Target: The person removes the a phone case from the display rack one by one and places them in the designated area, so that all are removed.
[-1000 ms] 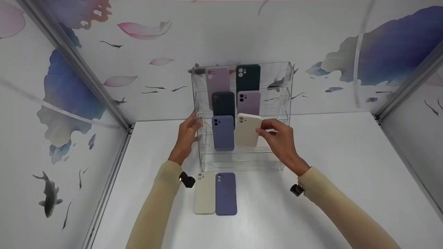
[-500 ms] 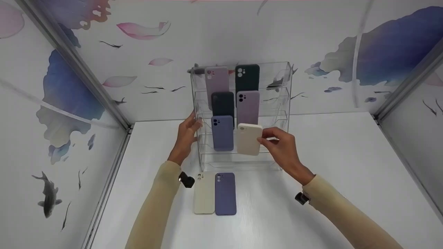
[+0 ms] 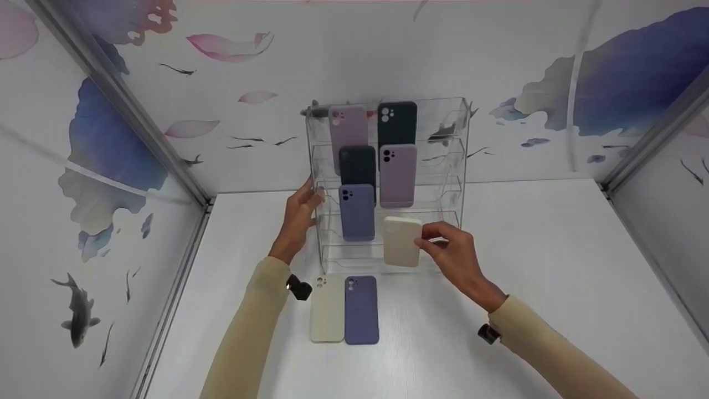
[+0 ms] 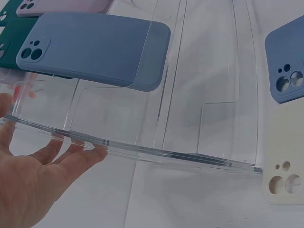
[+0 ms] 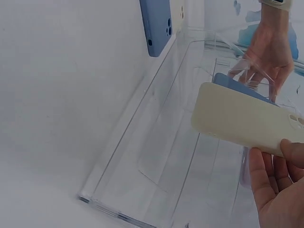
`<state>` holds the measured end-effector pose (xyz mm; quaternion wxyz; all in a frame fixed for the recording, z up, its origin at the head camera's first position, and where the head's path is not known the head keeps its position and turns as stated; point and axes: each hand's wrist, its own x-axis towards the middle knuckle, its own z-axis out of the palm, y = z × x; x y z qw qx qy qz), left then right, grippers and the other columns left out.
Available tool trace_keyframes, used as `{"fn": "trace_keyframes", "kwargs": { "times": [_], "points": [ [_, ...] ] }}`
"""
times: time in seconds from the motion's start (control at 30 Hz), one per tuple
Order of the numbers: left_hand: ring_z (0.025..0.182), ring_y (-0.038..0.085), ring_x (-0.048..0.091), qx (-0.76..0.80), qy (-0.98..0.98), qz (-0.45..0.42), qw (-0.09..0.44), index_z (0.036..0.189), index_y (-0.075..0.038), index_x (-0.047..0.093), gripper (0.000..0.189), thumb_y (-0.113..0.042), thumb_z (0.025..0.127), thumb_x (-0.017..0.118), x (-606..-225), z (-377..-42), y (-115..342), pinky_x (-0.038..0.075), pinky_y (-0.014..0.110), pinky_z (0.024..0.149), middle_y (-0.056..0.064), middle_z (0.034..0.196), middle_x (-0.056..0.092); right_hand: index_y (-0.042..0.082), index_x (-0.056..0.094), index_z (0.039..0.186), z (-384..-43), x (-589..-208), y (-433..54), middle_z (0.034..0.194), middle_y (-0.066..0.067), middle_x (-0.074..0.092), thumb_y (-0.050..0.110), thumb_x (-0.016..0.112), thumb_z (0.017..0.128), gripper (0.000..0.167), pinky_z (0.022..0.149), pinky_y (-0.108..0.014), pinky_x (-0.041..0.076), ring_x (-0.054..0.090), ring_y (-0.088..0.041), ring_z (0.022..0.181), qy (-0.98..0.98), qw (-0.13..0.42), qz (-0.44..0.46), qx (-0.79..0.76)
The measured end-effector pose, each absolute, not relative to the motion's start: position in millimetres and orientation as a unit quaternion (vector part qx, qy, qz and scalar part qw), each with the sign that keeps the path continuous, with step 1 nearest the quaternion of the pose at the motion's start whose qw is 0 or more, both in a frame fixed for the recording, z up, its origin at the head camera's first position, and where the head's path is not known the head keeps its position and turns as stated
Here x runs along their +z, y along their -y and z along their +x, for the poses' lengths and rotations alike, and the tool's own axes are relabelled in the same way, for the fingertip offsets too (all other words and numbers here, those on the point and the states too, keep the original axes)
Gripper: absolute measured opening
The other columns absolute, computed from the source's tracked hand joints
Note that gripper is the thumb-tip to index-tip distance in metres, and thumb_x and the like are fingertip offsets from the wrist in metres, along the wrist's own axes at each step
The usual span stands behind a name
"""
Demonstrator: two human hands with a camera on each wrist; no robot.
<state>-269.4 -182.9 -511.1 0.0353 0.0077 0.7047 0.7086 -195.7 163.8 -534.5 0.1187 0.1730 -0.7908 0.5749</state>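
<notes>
Between thumb and fingers, my right hand [image 3: 454,249] pinches a cream phone case [image 3: 401,244] by its right edge. The case is upright in front of the lowest tiers of a clear acrylic display rack [image 3: 465,149]; the right wrist view also shows this cream case [image 5: 242,116]. My left hand [image 3: 298,219] grips the rack's left side, thumb and fingers on either side of the clear panel's edge in the left wrist view. A blue-purple case [image 3: 357,213] stands in the rack left of the held one, and a lilac case [image 3: 397,176] stands behind it.
Higher in the rack stand two dark green cases [image 3: 397,123] and a pink-lilac case [image 3: 349,130]. A second cream case [image 3: 327,310] and another purple case [image 3: 361,310] lie side by side on the white table [image 3: 471,366] before the rack. Patterned walls surround the table.
My right hand has drawn the cream case down and toward me, off its place in the rack, uncovering the lower part of the lilac case. The left hand has stayed on the rack's side.
</notes>
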Motion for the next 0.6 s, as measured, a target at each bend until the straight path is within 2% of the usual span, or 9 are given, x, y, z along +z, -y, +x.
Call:
{"fn": "trace_keyframes", "kwargs": {
  "times": [0.33,0.6],
  "points": [
    [0.158,0.036,0.042,0.710,-0.703,0.007,0.030,0.176,-0.022,0.028,0.065,-0.028,0.118,0.054,-510.4,-269.1,182.2,0.031,0.076,0.123,0.016,0.175,0.039,0.008,0.083,0.114,-184.5,-547.5,-163.5,0.109,-0.005,0.080,-0.006,0.085,0.093,0.025,0.084,-0.020,0.062,0.076,-0.024,0.099,0.806,0.102,0.162,0.561],
    [0.156,0.034,0.045,0.695,-0.719,0.003,0.029,0.176,-0.023,0.029,0.065,-0.032,0.117,0.054,-511.1,-269.1,181.7,0.037,0.072,0.121,0.012,0.174,0.041,0.011,0.084,0.114,-177.7,-559.5,-165.7,0.108,-0.002,0.080,-0.004,0.085,0.093,0.025,0.081,-0.021,0.063,0.077,-0.024,0.099,0.806,0.084,0.165,0.562]
  ]
}}
